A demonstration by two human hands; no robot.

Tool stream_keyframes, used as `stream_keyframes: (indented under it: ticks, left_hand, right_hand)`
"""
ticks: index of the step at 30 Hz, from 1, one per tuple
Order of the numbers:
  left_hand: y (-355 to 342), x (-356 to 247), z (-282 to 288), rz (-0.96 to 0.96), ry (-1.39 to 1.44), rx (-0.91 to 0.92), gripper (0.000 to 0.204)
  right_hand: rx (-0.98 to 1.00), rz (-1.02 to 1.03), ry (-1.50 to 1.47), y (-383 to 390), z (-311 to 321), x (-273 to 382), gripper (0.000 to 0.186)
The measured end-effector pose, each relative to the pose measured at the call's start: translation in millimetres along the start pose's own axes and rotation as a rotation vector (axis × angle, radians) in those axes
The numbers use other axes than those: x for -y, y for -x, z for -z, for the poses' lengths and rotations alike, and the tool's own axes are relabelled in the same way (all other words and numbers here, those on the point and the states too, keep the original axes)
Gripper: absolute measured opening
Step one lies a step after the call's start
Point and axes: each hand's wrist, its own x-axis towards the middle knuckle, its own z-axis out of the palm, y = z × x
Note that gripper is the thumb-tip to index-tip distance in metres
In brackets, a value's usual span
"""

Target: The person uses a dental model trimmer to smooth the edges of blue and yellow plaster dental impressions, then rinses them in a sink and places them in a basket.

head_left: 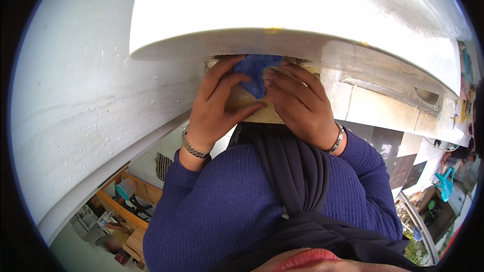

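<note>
fingers [220, 74] of left hand [209, 113] were spread at nine o'clock of blue piece [253, 73]; right hand [305, 106], fingers together, touched three o'clock side.

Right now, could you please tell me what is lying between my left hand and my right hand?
In the head view, crumpled blue material lies between your left hand and right hand, above a beige surface.

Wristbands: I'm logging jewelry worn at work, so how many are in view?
2: one wristband around the left wrist, another around the right wrist. More could be hidden under the sleeves.
</note>
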Motion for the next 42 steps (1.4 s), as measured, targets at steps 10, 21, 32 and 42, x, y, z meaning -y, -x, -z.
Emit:
stream_keyframes:
  ticks: [10,21,32,42]
  left_hand:
    - [-1.8,-3.2,-1.4,-0.019,0.015,0.011,0.044]
    - [0.4,-5.2,-1.4,-0.004,0.005,0.029,0.047]
    - [-4.5,1.6,7.8,-0.091,0.081,0.122,0.043]
    - [0.0,3.3,9.4,-0.167,0.056,0.059,0.030]
  right_hand:
    - [0.071,-0.069,0.098,-8.4,4.8,0.6,0.035]
    - [0.062,-0.091,0.069,-9.9,3.4,3.0,0.032]
    - [0.045,-0.064,0.124,-4.0,5.6,1.4,0.032]
    - [0.060,-0.118,0.046,-0.7,5.4,3.1,0.030]
